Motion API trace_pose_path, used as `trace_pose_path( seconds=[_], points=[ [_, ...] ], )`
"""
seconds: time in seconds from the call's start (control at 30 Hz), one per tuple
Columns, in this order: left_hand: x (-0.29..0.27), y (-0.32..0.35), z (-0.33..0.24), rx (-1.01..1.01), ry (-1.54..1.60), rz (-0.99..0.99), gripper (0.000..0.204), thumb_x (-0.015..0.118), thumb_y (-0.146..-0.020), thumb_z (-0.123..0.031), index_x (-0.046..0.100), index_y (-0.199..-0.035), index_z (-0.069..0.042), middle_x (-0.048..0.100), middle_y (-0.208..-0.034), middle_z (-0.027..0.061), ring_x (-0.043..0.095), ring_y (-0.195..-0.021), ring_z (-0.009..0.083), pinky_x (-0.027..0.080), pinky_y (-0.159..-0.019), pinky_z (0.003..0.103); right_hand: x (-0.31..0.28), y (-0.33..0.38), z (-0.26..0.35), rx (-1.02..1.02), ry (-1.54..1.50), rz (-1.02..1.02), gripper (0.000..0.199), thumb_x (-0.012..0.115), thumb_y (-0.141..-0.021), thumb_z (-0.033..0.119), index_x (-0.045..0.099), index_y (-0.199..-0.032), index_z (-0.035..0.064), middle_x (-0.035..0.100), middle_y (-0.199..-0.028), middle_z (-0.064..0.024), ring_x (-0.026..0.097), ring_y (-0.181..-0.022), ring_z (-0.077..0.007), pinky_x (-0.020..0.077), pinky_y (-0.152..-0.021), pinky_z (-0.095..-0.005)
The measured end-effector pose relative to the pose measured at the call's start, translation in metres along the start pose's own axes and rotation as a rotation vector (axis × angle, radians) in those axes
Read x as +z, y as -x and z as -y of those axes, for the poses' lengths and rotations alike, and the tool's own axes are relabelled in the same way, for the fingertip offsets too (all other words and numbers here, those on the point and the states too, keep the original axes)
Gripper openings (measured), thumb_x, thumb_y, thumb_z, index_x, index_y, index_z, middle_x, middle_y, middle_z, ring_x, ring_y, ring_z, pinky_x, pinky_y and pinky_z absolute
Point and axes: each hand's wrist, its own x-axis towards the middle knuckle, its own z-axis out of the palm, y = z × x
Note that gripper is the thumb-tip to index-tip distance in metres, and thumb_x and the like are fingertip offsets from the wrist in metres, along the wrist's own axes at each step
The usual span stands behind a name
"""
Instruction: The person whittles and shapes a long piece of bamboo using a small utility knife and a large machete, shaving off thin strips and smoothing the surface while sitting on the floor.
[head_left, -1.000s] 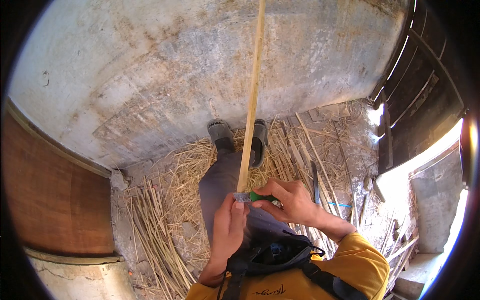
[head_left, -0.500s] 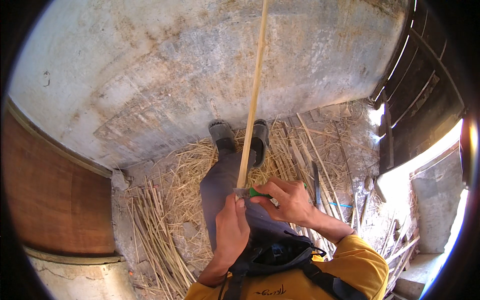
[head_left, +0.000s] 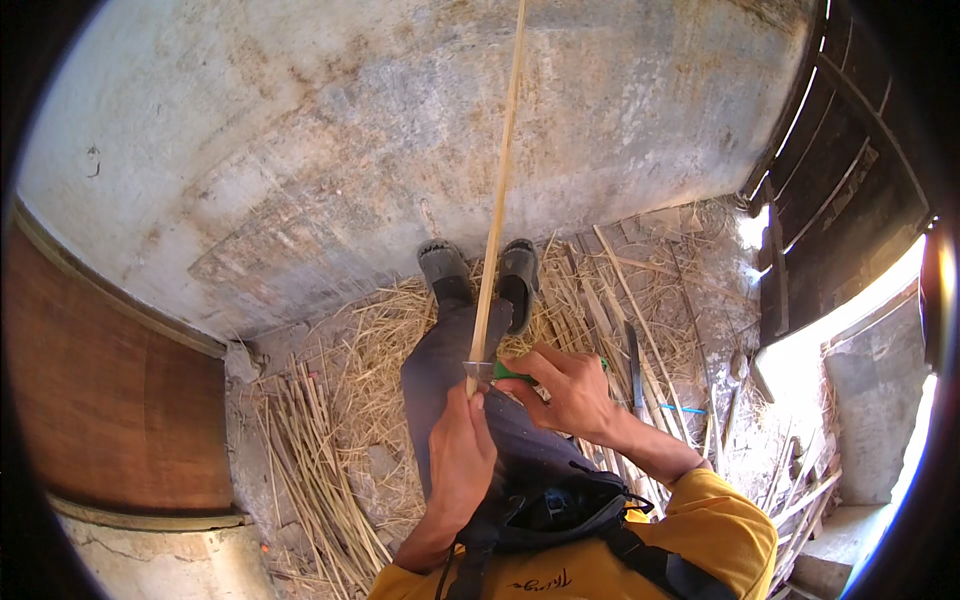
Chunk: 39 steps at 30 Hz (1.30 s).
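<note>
A long, thin pale strip, bamboo by its look [head_left: 497,220], runs from my hands up past the top of the view. My left hand [head_left: 462,450] pinches its near end between thumb and fingers. My right hand [head_left: 565,395] is closed round the green handle of a small knife [head_left: 478,370]. The short metal blade lies across the strip, just beyond my left fingertips. Most of the handle is hidden by my right fingers.
Shavings [head_left: 375,350] cover the ground round my shoes [head_left: 443,262]. Strips lie in a bundle [head_left: 320,470] at the left, with more at the right beside a long dark blade [head_left: 632,360]. A stained wall [head_left: 400,130] rises ahead; a brown panel [head_left: 120,390] stands left.
The knife and my right hand have shifted slightly left and up along the strip. The strip has tilted a little, its far part moving left. My left hand keeps its pinch.
</note>
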Motion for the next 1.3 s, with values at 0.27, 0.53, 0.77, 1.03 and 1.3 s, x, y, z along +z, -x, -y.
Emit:
trace_pose_path(
  seconds=[0.27, 0.53, 0.77, 1.03, 1.3],
  points=[
    [0.001, -0.001, 0.005, 0.008, -0.029, -0.024, 0.018, 0.045, -0.112, -0.010, 0.057, -0.118, 0.002, 0.066, -0.089, 0.0224, 0.066, -0.074, 0.0401, 0.050, -0.068, 0.047, 0.008, -0.006, -0.008, -0.017, 0.011, -0.028, 0.024, 0.083, -0.090, 0.026, 0.073, -0.107, 0.0121, 0.067, -0.081, -0.0042, 0.070, -0.063, -0.0254, 0.0524, -0.050, -0.0390],
    [-0.005, 0.014, 0.000, -0.066, -0.110, 0.051, 0.014, 0.047, -0.110, -0.007, 0.058, -0.115, 0.001, 0.067, -0.089, 0.0210, 0.068, -0.076, 0.0387, 0.051, -0.069, 0.048, 0.013, -0.016, -0.047, 0.153, 0.152, -0.198, 0.021, 0.077, -0.095, 0.021, 0.070, -0.110, 0.0075, 0.069, -0.084, -0.0100, 0.070, -0.067, -0.0315, 0.0544, -0.058, -0.0417],
    [-0.024, 0.028, 0.022, -0.192, 0.007, 0.157, 0.017, 0.047, -0.112, -0.013, 0.059, -0.116, -0.002, 0.067, -0.083, 0.0195, 0.069, -0.070, 0.0439, 0.053, -0.066, 0.050, -0.044, -0.053, -0.115, 0.331, 0.098, -0.320, 0.025, 0.071, -0.103, 0.025, 0.063, -0.111, 0.0031, 0.065, -0.076, -0.0151, 0.063, -0.069, -0.0273, 0.0470, -0.064, -0.0372],
    [-0.030, 0.015, 0.015, -0.337, 0.513, 0.083, 0.028, 0.044, -0.115, -0.020, 0.065, -0.121, -0.003, 0.047, -0.075, -0.0015, 0.039, -0.062, 0.0035, 0.032, -0.056, 0.025, -0.021, -0.014, -0.055, 0.416, -0.213, 0.004, 0.029, 0.078, -0.098, 0.025, 0.068, -0.116, 0.0037, 0.071, -0.086, -0.0100, 0.066, -0.069, -0.0198, 0.0517, -0.065, -0.0341],
    [-0.018, 0.013, 0.011, -0.266, 0.420, 0.120, 0.027, 0.047, -0.114, -0.021, 0.064, -0.123, -0.001, 0.056, -0.080, 0.0037, 0.053, -0.071, 0.0123, 0.043, -0.065, 0.029, -0.002, -0.003, -0.021, -0.048, -0.205, 0.099, 0.031, 0.085, -0.088, 0.025, 0.073, -0.111, 0.0081, 0.069, -0.087, -0.0089, 0.070, -0.068, -0.0298, 0.0544, -0.057, -0.0387]
  ],
)
